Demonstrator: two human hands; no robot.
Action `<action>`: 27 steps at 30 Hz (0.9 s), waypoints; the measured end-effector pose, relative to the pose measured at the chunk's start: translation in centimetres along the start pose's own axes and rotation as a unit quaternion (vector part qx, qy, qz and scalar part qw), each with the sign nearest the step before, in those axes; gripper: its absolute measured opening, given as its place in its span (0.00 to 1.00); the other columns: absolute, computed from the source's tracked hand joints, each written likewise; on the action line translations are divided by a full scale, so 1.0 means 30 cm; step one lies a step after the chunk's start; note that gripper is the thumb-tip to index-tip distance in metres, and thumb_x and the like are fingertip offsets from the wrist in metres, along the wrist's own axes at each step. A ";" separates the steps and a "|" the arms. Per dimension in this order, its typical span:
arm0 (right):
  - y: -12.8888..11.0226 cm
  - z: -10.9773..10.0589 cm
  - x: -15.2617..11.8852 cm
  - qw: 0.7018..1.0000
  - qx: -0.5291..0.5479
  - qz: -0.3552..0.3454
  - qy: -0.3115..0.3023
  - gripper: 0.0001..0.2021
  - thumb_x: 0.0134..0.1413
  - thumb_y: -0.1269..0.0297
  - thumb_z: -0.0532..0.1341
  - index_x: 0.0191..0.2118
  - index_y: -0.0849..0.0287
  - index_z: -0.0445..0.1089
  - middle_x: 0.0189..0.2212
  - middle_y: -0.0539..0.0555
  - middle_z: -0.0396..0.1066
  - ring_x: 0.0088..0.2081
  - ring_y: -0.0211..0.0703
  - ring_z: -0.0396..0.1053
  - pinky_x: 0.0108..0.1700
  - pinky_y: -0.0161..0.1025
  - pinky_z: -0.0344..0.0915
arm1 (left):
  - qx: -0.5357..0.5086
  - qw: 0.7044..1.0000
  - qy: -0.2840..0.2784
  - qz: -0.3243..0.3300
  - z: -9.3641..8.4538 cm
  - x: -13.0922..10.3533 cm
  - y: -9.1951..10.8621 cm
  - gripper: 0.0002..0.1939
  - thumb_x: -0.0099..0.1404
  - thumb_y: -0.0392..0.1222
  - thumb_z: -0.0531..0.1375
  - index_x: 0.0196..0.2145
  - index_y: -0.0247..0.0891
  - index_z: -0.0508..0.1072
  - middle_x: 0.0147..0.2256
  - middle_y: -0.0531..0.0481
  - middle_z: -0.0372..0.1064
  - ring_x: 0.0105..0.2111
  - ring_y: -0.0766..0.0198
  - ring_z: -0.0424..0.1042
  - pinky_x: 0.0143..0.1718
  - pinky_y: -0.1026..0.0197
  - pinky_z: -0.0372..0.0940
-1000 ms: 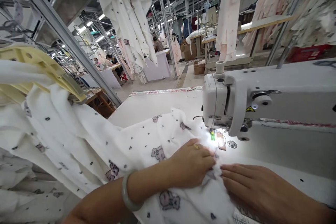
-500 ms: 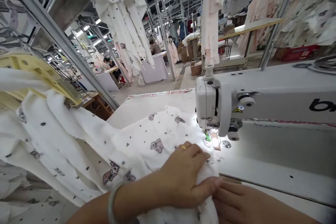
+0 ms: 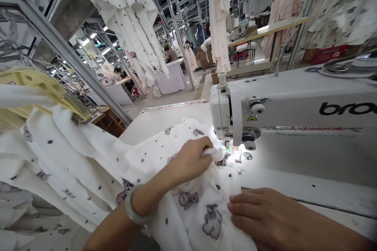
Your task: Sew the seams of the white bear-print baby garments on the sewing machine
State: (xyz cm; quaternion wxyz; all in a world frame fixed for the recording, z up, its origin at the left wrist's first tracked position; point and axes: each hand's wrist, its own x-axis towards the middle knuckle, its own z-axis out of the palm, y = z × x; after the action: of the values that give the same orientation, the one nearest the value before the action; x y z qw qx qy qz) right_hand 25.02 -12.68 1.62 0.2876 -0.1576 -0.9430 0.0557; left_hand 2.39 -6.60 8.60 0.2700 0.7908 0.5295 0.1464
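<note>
A white printed fabric (image 3: 188, 188) with small grey animal motifs lies across the sewing table and drapes off to the left. My left hand (image 3: 191, 159), with a pale bangle on the wrist, pinches a bunched fold of this fabric just in front of the needle area (image 3: 228, 147). My right hand (image 3: 259, 215) lies flat, fingers together, pressing the fabric's edge onto the table nearer to me. The white sewing machine (image 3: 294, 106) stands to the right, its lamp lighting the cloth under the presser foot.
More of the same fabric hangs over a yellow plastic holder (image 3: 38, 86) at left and from overhead racks. A slanted metal frame (image 3: 73, 59) runs at left. Other workers sit at tables (image 3: 173, 74) far behind. The white table top (image 3: 309, 192) extends right under the machine.
My left hand has lifted from pressing the cloth flat and moved toward the needle, now pinching a fold. My right hand shifted slightly toward me. The view has swung right.
</note>
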 end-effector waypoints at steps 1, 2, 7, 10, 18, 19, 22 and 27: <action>-0.002 -0.015 0.010 0.999 0.040 -0.009 -0.029 0.16 0.67 0.70 0.52 0.49 0.56 0.76 0.35 0.57 0.79 0.39 0.47 0.77 0.44 0.41 0.74 | -0.009 1.000 0.002 0.000 0.000 0.001 0.005 0.08 0.62 0.31 0.53 0.37 0.40 0.69 0.34 0.53 0.72 0.34 0.61 0.71 0.34 0.61 0.63; -0.001 -0.027 0.018 0.996 0.075 -0.015 -0.038 0.16 0.66 0.69 0.53 0.50 0.57 0.76 0.35 0.57 0.78 0.40 0.49 0.77 0.47 0.43 0.74 | -0.013 1.000 0.000 0.004 0.009 0.000 0.007 0.09 0.63 0.31 0.52 0.38 0.40 0.69 0.34 0.53 0.72 0.34 0.60 0.71 0.35 0.61 0.63; 0.053 -0.004 0.007 0.991 0.041 0.096 0.078 0.10 0.72 0.64 0.56 0.45 0.57 0.75 0.37 0.56 0.78 0.41 0.48 0.75 0.44 0.44 0.73 | -0.014 1.000 0.004 0.004 0.103 -0.008 -0.001 0.04 0.69 0.37 0.54 0.42 0.40 0.66 0.35 0.51 0.71 0.35 0.58 0.71 0.37 0.58 0.65; 0.101 0.068 -0.025 0.969 -0.031 0.199 0.141 0.09 0.73 0.62 0.58 0.49 0.57 0.74 0.42 0.57 0.78 0.45 0.51 0.75 0.45 0.47 0.74 | -0.014 1.000 0.017 0.000 0.135 -0.001 -0.022 0.15 0.67 0.49 0.63 0.45 0.40 0.65 0.39 0.48 0.74 0.38 0.55 0.73 0.38 0.57 0.67; 0.155 0.126 -0.031 0.965 0.014 0.249 0.077 0.16 0.73 0.60 0.55 0.58 0.52 0.75 0.50 0.59 0.77 0.51 0.54 0.72 0.51 0.55 0.73 | 0.085 0.981 0.096 0.147 0.159 0.006 -0.079 0.06 0.65 0.31 0.55 0.35 0.39 0.69 0.39 0.45 0.72 0.42 0.54 0.70 0.47 0.52 0.67; 0.162 0.120 -0.027 0.963 0.032 0.261 0.061 0.16 0.73 0.59 0.56 0.58 0.50 0.76 0.51 0.59 0.77 0.52 0.55 0.72 0.51 0.56 0.73 | 0.075 0.978 0.100 0.167 0.162 0.007 -0.082 0.08 0.65 0.30 0.54 0.38 0.39 0.70 0.41 0.44 0.73 0.44 0.54 0.69 0.50 0.51 0.66; 0.184 0.093 -0.011 0.956 0.070 0.283 0.015 0.16 0.70 0.59 0.56 0.57 0.46 0.77 0.55 0.60 0.74 0.56 0.60 0.70 0.51 0.59 0.73 | 0.040 0.980 0.081 0.179 0.173 0.011 -0.090 0.10 0.67 0.30 0.53 0.42 0.40 0.68 0.43 0.45 0.73 0.45 0.54 0.69 0.52 0.52 0.66; 0.186 0.046 0.015 0.969 0.110 0.215 -0.049 0.16 0.74 0.59 0.54 0.56 0.43 0.77 0.46 0.55 0.79 0.60 0.60 0.67 0.55 0.60 0.70 | 0.043 0.994 0.027 0.094 0.180 0.011 -0.102 0.02 0.73 0.38 0.51 0.41 0.41 0.63 0.37 0.48 0.71 0.37 0.56 0.70 0.42 0.55 0.66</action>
State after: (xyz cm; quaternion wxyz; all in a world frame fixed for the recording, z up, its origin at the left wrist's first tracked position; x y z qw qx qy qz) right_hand 25.39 -7.28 -0.37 0.2384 -0.3209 -0.8879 0.2275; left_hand 2.98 -6.87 2.42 0.2065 0.8434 0.4661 0.1694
